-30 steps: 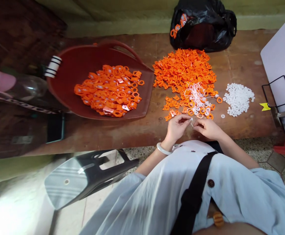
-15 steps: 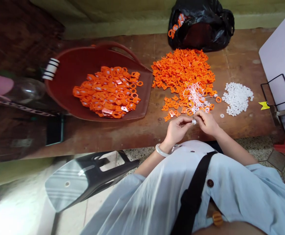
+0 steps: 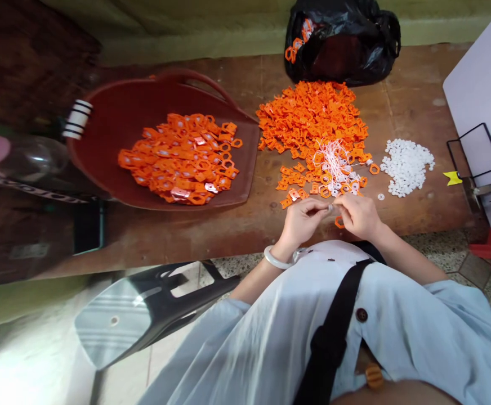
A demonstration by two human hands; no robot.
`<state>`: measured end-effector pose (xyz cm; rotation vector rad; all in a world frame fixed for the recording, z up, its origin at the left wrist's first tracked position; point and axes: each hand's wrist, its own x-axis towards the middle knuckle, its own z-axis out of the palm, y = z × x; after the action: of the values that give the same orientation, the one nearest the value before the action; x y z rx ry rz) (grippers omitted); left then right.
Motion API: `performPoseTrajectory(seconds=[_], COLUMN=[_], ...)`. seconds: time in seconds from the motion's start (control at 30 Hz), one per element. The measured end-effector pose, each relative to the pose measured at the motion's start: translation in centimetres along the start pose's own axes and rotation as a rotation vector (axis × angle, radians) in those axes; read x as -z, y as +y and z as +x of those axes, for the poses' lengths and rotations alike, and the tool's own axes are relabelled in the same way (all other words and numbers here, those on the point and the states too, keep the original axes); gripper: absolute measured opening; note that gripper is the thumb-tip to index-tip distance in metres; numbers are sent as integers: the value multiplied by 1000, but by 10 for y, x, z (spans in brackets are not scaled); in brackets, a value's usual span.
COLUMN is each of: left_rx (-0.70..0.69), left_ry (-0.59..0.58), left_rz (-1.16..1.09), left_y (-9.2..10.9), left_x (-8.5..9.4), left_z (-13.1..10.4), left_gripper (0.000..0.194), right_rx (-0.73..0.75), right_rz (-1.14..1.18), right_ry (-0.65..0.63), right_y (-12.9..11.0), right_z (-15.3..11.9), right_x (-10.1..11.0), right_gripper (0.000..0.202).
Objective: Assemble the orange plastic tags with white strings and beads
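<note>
Close to the table's front edge, my left hand [image 3: 305, 220] is closed, thumb and fingertips pinching a small white plastic piece [image 3: 330, 208]. My right hand [image 3: 358, 216] meets it there with bent fingers pressed together. Just under the right fingers shows an orange hexagonal ring [image 3: 339, 222]; whether it is gripped or hanging cannot be made out. Beyond the hands lies a tangle of white string [image 3: 332, 160] with white discs and orange pieces around it. A large pile of orange plastic pieces [image 3: 313, 115] spreads behind, and a heap of small white pieces [image 3: 406, 167] is to the right.
A dark red basket [image 3: 102, 112] holding many orange pieces lies at the left. At the back stands a black plastic bag [image 3: 355, 45]. A pale board [image 3: 482, 84] with a wire frame is at the right. A phone [image 3: 88, 228] and a grey stool [image 3: 114, 320] are at the left.
The orange ring now shows below my right fingers, where it was not visible before. My right hand has turned slightly; both hands remain together. The view has shifted a little.
</note>
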<state>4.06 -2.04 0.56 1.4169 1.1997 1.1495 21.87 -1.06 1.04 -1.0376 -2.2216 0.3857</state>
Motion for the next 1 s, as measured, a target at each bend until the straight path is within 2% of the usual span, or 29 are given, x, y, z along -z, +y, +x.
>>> performPoseTrajectory(seconds=[0.1, 0.2, 0.3, 0.4, 0.5, 0.6, 0.67, 0.77, 0.87, 0.93, 1.0], left_rx=[-6, -20, -40, -62, -69, -66, -81, -120, -147, -151, -142], left_ry=[-24, 75, 190, 216, 110, -12, -16, 79, 195, 226, 211], left_rz=[-50, -76, -30, 31, 17, -41, -74, -93, -23, 51, 116], left_y=[6, 9, 6, 1, 0, 6, 12, 17, 15, 10, 5], left_x=[-1, 0, 3, 5, 2, -3, -6, -5, 0, 2, 3], left_z=[-3, -5, -4, -2, -2, -5, -8, -11, -10, -9, -7], left_gripper=[11, 10, 10, 8, 7, 9, 9, 8, 7, 8, 8], right_rx=[-27, -55, 9, 129, 180, 97, 10, -88, -89, -73, -61], right_rz=[50, 68, -13, -72, -35, 54, 154, 292, 288, 207, 103], right_ry=[35, 23, -64, -133, -64, 17, 5, -25, -39, -62, -97], right_y=[11, 15, 7, -6, -10, -1, 8, 13, 2, -10, -19], right_z=[8, 2, -12, -17, -6, 10, 15, 9, -7, -15, -16], right_x=[0, -15, -25, -16, 6, 20, 17, -3, -21, -22, -13], right_gripper=[19, 20, 22, 26, 24, 21, 21, 21, 19, 20, 23])
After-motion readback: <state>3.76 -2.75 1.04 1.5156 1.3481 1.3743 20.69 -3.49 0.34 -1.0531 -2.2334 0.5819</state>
